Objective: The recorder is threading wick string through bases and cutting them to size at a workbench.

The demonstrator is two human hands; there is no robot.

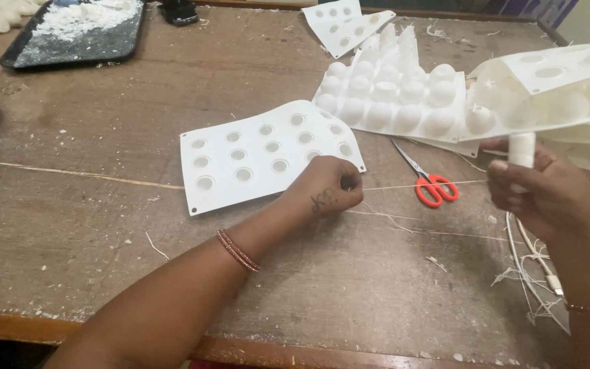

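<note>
wick string [404,185] runs as a thin pale line across the middle of the frame, its long axis near level, stretched taut between the two hands above the wooden worktop [104,225]. largest on the worktop are the white moulds: a flat sheet with round holes [268,152] at centre, touching the left hand, and a tray of domed cups [394,99] at upper centre, with more mould sheets lifted at the upper right. a dark tray of white crumbs [76,34] sits at the upper left. red-handled scissors [426,179] lie just beyond the string, between the hands and nearer the right one. the left hand [326,191], at centre, has its grip pinched closed on the string. the right hand [537,195], at right, has its grip closed around a small white spool [522,150] from which the string leads left. loose thread scraps [527,280] lie at lower right.
</note>
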